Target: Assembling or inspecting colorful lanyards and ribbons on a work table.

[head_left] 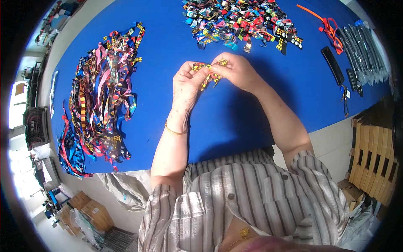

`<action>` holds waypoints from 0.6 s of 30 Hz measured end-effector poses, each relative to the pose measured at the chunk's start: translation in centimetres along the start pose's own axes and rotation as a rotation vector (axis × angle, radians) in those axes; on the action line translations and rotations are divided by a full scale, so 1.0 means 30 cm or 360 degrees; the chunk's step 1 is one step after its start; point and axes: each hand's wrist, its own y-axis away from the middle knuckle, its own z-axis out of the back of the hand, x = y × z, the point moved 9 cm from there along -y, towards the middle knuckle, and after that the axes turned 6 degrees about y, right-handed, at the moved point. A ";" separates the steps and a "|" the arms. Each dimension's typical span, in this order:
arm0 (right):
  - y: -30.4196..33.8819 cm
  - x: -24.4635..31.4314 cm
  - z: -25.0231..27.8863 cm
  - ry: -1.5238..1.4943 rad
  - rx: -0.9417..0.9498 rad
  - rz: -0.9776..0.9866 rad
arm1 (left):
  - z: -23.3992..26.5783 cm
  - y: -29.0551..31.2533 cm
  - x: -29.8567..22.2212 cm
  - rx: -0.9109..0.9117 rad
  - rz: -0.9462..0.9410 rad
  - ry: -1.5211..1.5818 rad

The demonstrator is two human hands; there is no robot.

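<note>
Near left, below desk (157,92) level: cardboard box (97,215), contents not visible. Above desk: left hand (189,79) and right hand (238,72), fingers of each pinched narrow on one yellow-and-black patterned ribbon strap (215,77); loops spread left-right, ends pointing nearward. Left: long-strap heap (103,101), lengthwise away. Farther right: clear plastic sleeves (364,54), dark contents. Far: short-strap heap (241,23).

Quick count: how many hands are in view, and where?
2: the left hand and the right hand, pinching the yellow-patterned strap from either side above the blue table.
</note>
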 end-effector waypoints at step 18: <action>0.014 0.047 0.048 -0.0041 -0.0213 0.0045 | -0.043 0.037 -0.070 -0.0068 -0.0379 -0.0511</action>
